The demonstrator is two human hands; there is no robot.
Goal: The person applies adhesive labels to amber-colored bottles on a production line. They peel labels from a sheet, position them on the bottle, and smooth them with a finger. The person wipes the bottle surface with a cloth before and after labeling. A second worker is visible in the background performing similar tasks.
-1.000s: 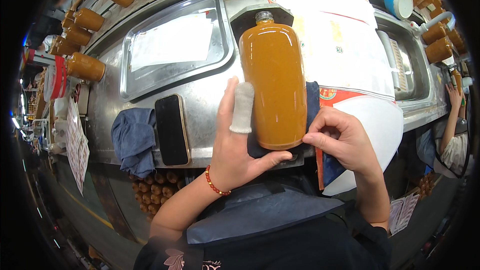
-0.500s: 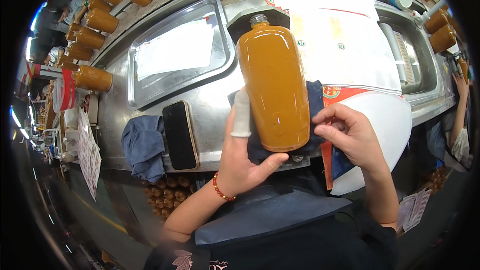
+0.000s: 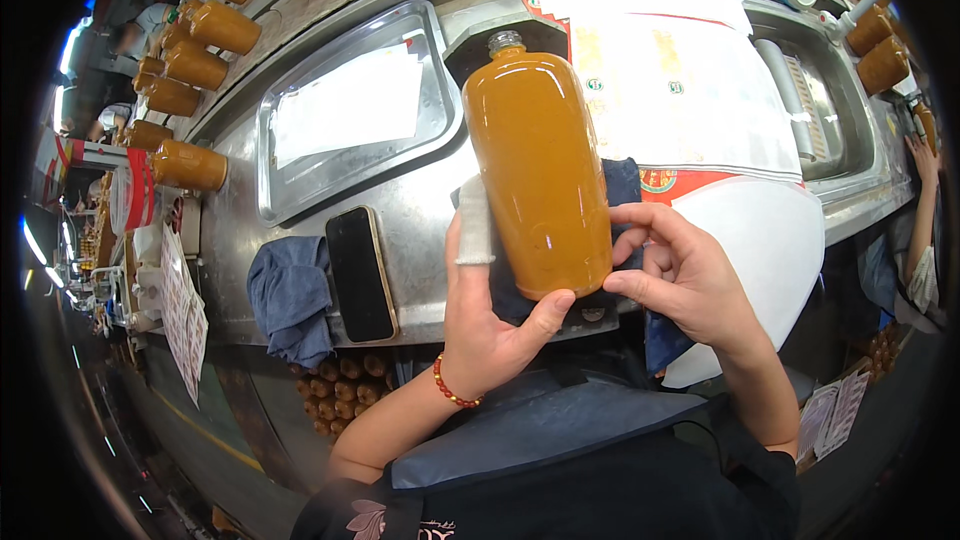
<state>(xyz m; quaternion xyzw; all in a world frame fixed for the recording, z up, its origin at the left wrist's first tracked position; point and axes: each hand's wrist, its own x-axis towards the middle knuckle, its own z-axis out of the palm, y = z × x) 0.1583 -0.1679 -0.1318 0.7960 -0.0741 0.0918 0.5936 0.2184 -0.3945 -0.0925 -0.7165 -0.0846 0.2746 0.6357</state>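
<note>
A glossy amber-brown bottle (image 3: 540, 175) with a bare glass threaded neck lies tilted in front of me, its neck pointing away. My left hand (image 3: 488, 315) grips it from the left and below, thumb at the base and the fingers passing behind it. A pale fabric sleeve covers a finger of that hand, and a red bead bracelet circles the wrist. At the lower right side of the bottle, my right hand (image 3: 675, 275) has its curled fingertips and thumb against the edge. Dark blue cloth (image 3: 622, 185) shows behind the bottle.
Left on the steel bench are a phone (image 3: 361, 275), a crumpled blue cloth (image 3: 290, 295) and a metal tray (image 3: 440, 120) with paper. Printed white sheets (image 3: 690, 90) lie right, beside a sink (image 3: 850, 145). Several brown bottles (image 3: 190, 166) line the far conveyor. A co-worker's arm (image 3: 922, 190) shows at far right.
My right hand has moved left, bringing its fingertips to the bottle's edge. The bottle has shifted slightly left with my left hand. Bottles on the far conveyor have moved along to the right.
</note>
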